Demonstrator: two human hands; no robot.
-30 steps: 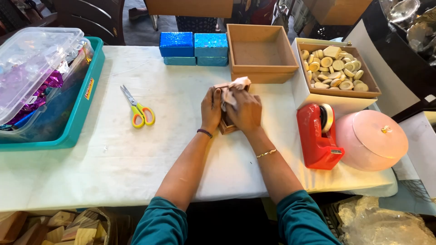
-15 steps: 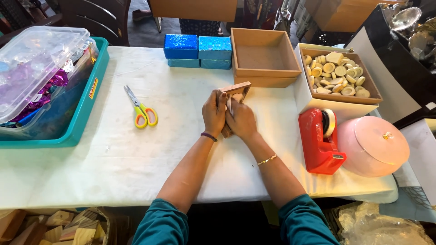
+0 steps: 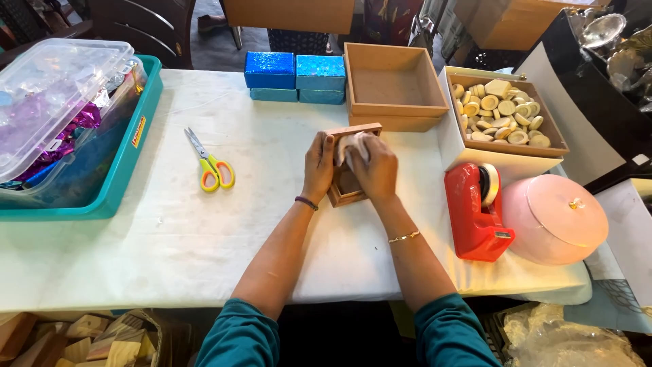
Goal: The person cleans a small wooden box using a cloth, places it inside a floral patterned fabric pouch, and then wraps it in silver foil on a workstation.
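A small open wooden box [image 3: 351, 129] stands on the white-covered table [image 3: 204, 231] in front of me. My left hand [image 3: 318, 166] grips its left wall. My right hand [image 3: 372, 170] presses a crumpled piece of white paper [image 3: 352, 144] down into the box. Most of the box's inside is hidden by my fingers.
Yellow-handled scissors [image 3: 212, 163] lie to the left. A teal tray [image 3: 129, 163] holding a clear plastic bin sits far left. Two blue boxes [image 3: 295, 75] and a larger empty wooden box [image 3: 394, 85] stand behind. A box of round pieces [image 3: 502, 112], red tape dispenser [image 3: 475, 211] and pink round container [image 3: 557, 217] lie right.
The small box, tilted up between both hands earlier, now rests flat on the table. The white paper has gone from above the box to inside it, under my right hand.
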